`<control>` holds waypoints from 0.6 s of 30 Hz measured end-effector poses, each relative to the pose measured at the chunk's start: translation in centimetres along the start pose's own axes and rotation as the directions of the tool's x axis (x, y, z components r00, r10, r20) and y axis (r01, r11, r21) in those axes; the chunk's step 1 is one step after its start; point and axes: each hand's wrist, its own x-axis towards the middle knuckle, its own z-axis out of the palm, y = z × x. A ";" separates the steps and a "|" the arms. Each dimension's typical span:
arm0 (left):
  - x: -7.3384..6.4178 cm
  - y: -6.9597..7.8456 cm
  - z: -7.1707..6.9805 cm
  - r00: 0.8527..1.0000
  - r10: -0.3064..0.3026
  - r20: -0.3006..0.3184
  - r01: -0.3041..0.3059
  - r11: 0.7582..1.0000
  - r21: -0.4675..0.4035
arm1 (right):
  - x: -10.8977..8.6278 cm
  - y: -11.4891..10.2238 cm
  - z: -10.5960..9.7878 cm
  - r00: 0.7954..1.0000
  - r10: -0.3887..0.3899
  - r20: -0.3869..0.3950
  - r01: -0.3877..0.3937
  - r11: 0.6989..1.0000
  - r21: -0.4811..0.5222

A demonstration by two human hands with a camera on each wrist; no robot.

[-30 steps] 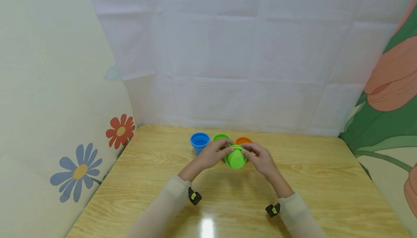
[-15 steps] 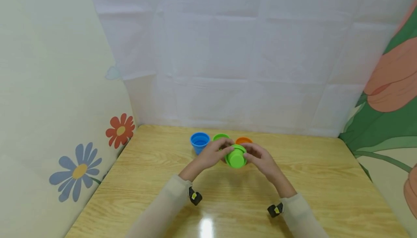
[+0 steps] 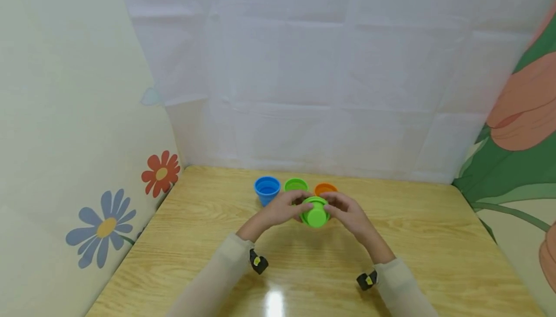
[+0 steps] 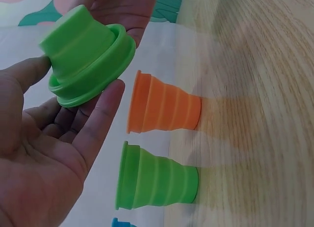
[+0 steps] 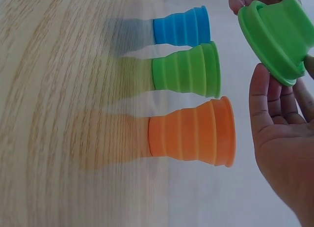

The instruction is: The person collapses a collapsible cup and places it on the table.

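Between my two hands is a light green collapsible cup [image 3: 315,218], raised off the table and partly folded, its base turned toward me. My left hand [image 3: 280,208] grips one side, thumb on the cup's outside and fingers under the rim. From the other side my right hand [image 3: 351,214] pinches it with thumb and fingers. Both wrist views show the folded cup [image 4: 81,50] tilted, with a thick ring round its rim. Just beyond it stand an orange cup [image 5: 191,131], another green cup [image 5: 186,70] and a blue cup [image 3: 267,189], all extended and upright.
The wooden table [image 3: 417,244] carries the three standing cups in a row near its back edge. A white cloth [image 3: 304,75] hangs behind it. Walls painted with flowers [image 3: 106,227] close in on the left and right.
The held cup has dipped slightly and its base tilts a little lower. My right thumb and fingers have shifted slightly on it. The standing cups have not moved.
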 end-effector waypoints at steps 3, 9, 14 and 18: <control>-0.1 0.0 0.0 1.000 -0.007 0.014 0.007 1.000 -0.005 | 0.0 0.1 0.0 1.000 0.001 0.014 -0.001 1.000 -0.013; -0.1 0.0 -0.1 1.000 -0.006 0.010 0.006 1.000 -0.006 | 0.0 -0.1 0.0 0.999 0.022 0.030 -0.020 0.999 -0.046; -0.2 0.0 0.0 1.000 0.013 0.006 -0.013 1.000 0.021 | 0.0 -0.2 0.1 0.999 0.037 0.023 -0.035 0.996 -0.076; -0.2 0.1 0.1 0.999 0.037 -0.011 -0.036 0.997 0.067 | 0.0 -0.6 0.4 0.999 0.040 0.019 -0.038 0.993 -0.114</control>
